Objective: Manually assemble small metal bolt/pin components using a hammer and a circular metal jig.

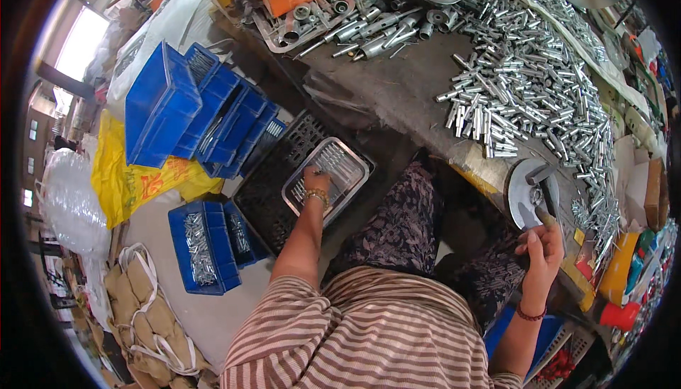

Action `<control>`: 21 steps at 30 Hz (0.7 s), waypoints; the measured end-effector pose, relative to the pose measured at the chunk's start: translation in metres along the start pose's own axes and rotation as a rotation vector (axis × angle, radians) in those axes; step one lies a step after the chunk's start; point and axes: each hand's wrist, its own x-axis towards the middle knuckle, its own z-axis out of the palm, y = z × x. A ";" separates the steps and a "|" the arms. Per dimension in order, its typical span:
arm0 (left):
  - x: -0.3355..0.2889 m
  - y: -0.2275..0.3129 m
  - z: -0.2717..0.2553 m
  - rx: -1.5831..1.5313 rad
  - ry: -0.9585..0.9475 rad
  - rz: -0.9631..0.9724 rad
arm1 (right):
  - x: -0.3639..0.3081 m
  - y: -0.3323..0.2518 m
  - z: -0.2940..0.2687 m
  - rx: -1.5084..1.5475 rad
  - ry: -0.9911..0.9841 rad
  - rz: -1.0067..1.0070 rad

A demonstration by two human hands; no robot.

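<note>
My left hand (317, 182) reaches into a shallow metal tray (290, 198), its fingers bent together over thin silvery rods (342, 163) lying in rows. What the fingers pinch, if anything, is too small to make out. The tray rests in a black plastic crate (262, 201) beside my knees. My right hand (543, 245) is raised at the bench edge, thumb and forefinger apart, with a dark covering or piece at the forefinger's tip. Just beyond it lies a round metal disc (523, 208) bearing a dark metal block (542, 175) and a small fitting.
A large heap of silvery metal tubes (525, 84) covers the bench's right side. Larger metal parts (386, 31) and a tray lie at its back. Stacked blue bins (159, 105) stand left, above a blue bin of small metal parts (201, 247). Burlap sacks (142, 304) lie lower left.
</note>
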 end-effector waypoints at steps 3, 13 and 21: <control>0.017 -0.007 0.016 0.054 -0.057 -0.014 | -0.001 0.003 -0.004 -0.024 0.004 0.011; 0.064 -0.053 0.016 0.218 0.072 0.324 | -0.003 0.002 -0.005 -0.009 -0.029 0.010; 0.015 -0.014 0.019 -0.187 -0.103 -0.092 | -0.003 0.003 -0.003 -0.057 -0.003 -0.001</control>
